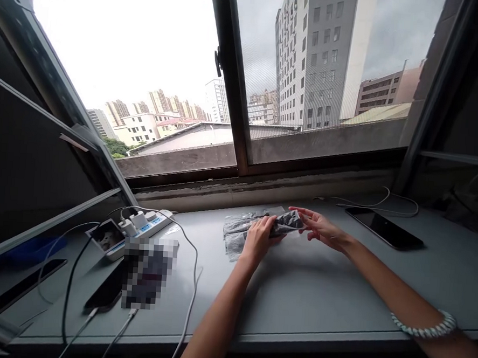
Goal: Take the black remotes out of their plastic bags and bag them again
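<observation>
A clear plastic bag (289, 221) with something dark inside is held just above the desk, its contents too unclear to name. My left hand (260, 235) grips its left part, fingers over the top. At the bag's right end, my right hand (321, 228) has its fingers around the edge. More clear plastic packaging with dark contents (233, 234) lies flat on the desk, partly hidden behind my left hand. Whether it is joined to the held bag, I cannot tell.
A black phone (384, 228) lies at the right, near a white cable. On the left stand a white power strip (155, 228) with chargers, a cabled phone (106, 287) and a blurred-out device (148, 276). The window (240, 165) rises behind the grey desk (316, 302).
</observation>
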The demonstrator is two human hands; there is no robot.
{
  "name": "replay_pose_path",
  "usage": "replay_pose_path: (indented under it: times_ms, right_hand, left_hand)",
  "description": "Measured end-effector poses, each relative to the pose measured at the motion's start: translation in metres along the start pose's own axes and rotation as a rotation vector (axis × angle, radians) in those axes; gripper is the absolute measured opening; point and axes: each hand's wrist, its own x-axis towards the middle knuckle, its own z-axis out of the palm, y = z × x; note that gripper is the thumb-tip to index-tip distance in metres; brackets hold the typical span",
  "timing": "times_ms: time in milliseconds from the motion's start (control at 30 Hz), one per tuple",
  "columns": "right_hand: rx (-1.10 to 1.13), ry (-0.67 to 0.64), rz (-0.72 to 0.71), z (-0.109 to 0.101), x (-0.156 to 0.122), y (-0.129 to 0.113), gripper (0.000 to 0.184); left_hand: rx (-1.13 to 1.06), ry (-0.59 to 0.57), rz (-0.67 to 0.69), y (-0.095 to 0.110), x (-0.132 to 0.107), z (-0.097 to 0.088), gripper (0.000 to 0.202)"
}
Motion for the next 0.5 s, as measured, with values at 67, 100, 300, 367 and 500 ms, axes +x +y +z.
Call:
replay_pose_path:
  times_ms: [67,100,300,367,500]
  right_hand:
    - [-0.077,0.012,0.000,0.000,-0.001,0.003,0.048]
    - [-0.115,0.015,0.003,0.001,-0.001,0.004,0.047]
    - [-0.346,0.027,0.044,0.010,-0.003,0.009,0.048]
    - [-0.400,0.015,0.041,0.013,-0.004,0.010,0.050]
    - [-0.490,0.051,0.020,0.016,-0.004,0.012,0.058]
  left_hand:
    - [0.008,-0.032,0.035,0.003,0.000,-0.001,0.044]
    - [0.019,-0.048,0.048,0.005,0.000,-0.001,0.044]
    - [0.055,-0.167,0.134,0.013,-0.001,0.003,0.046]
    - [0.071,-0.197,0.152,0.015,-0.001,0.004,0.046]
    - [0.096,-0.271,0.170,0.017,-0.001,0.003,0.038]
